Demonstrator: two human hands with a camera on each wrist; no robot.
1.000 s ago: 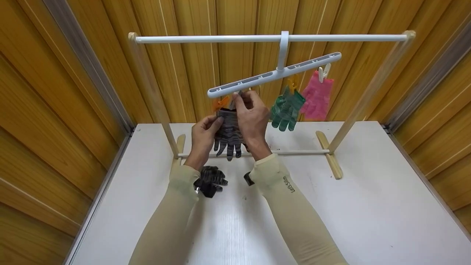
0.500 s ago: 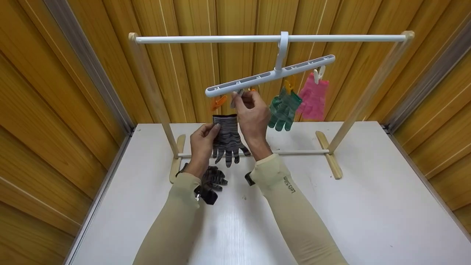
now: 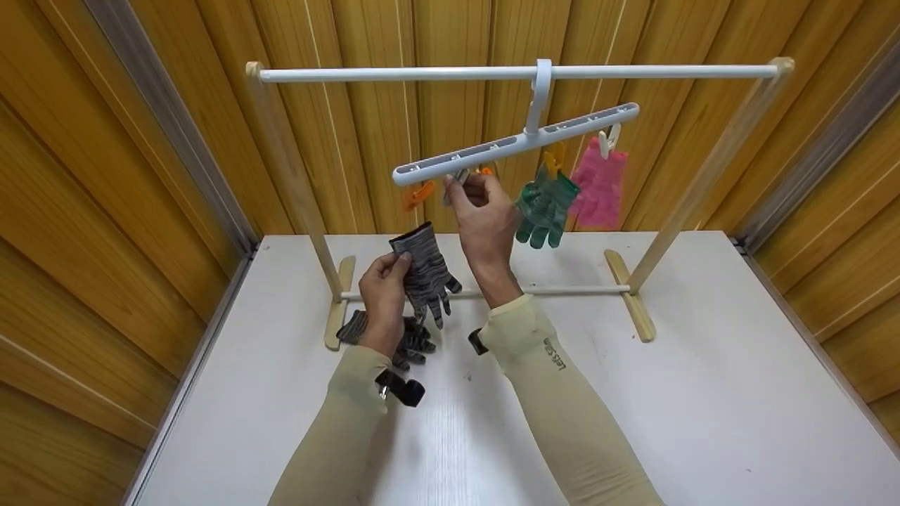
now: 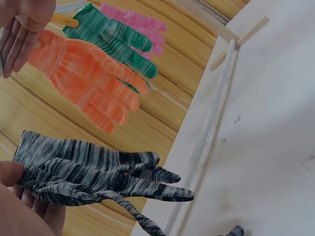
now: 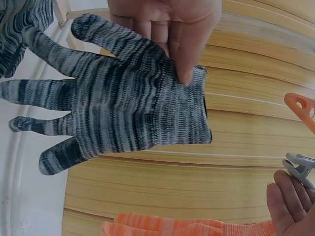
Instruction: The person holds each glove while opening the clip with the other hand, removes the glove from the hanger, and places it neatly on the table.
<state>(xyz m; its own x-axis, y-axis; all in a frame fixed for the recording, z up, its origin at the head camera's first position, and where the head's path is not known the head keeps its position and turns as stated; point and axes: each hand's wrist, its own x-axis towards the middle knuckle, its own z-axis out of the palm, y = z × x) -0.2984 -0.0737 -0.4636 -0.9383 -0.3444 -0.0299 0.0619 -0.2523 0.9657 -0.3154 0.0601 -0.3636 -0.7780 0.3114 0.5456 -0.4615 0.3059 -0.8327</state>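
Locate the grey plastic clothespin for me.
In the head view, the grey plastic clothespin is pinched in the right hand, under the left half of the pale blue plastic hanger, just right of the leftmost orange plastic clip.

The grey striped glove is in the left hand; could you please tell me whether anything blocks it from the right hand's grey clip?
Nothing visible does: in the right wrist view, open space separates the grey striped glove from the grey clip in the right hand. An orange clip hangs beside that gap, not in it.
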